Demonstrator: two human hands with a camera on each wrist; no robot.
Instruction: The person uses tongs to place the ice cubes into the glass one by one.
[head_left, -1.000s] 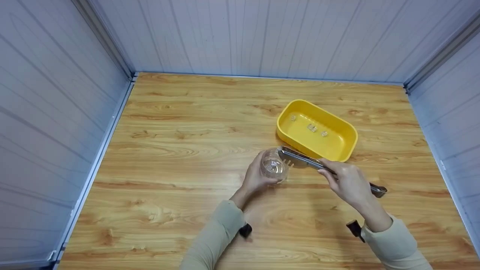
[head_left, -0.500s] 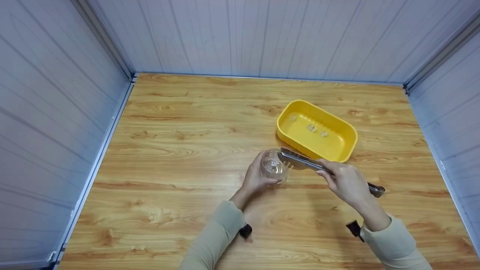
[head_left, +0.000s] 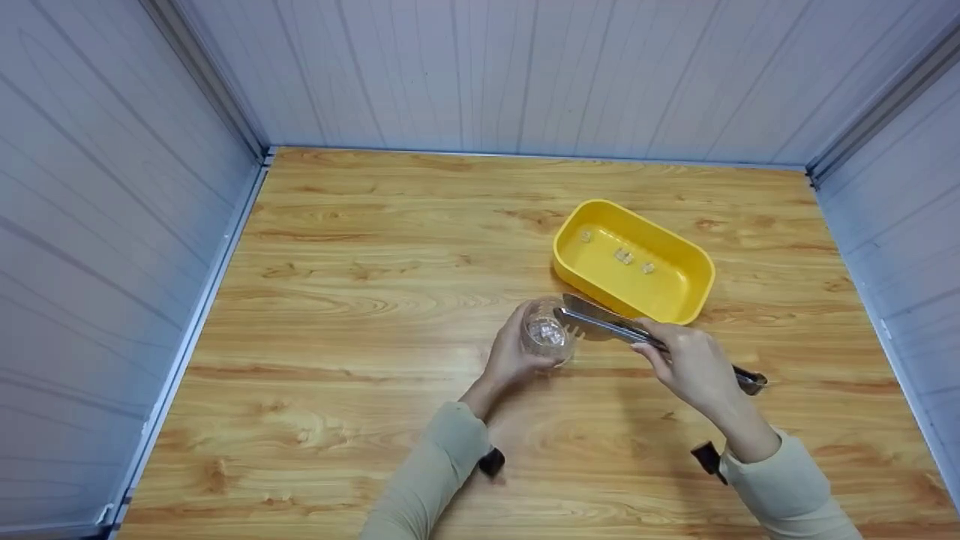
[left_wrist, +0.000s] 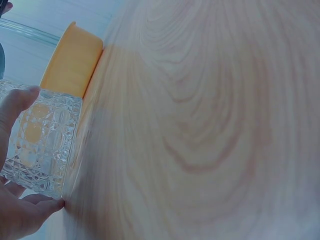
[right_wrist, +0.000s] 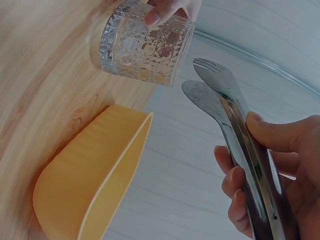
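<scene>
From my remote station I record two bare hands working over a wood-grain surface (head_left: 360, 300). The left hand (head_left: 512, 354) is curved partway closed around the glass (head_left: 549, 339), thumb on one side and fingers on the other. The glass is clear, with a cut pattern on its wall, and is upright; its base is at or very near the surface, contact unconfirmed. Bright, clear shapes show inside it; I cannot tell whether they are loose pieces or the base itself. The right hand (head_left: 694, 367) is closed around the metal tongs (head_left: 611, 328), thumb against one arm and fingers against the other. The tongs' tips are slightly apart, one of them slotted; the right wrist view puts them just above the mouth of the glass, clear of the rim. The yellow tray (head_left: 667, 294) rests on the surface near the glass, beyond it and to the right, set at an angle. On its floor I note small clear cubes (head_left: 624, 256): one near the left end, a close group at the middle and one right of that. Pale sleeves (head_left: 435, 465) cover both forearms. Light panels (head_left: 487, 75) enclose the surface at the back and both sides.
</scene>
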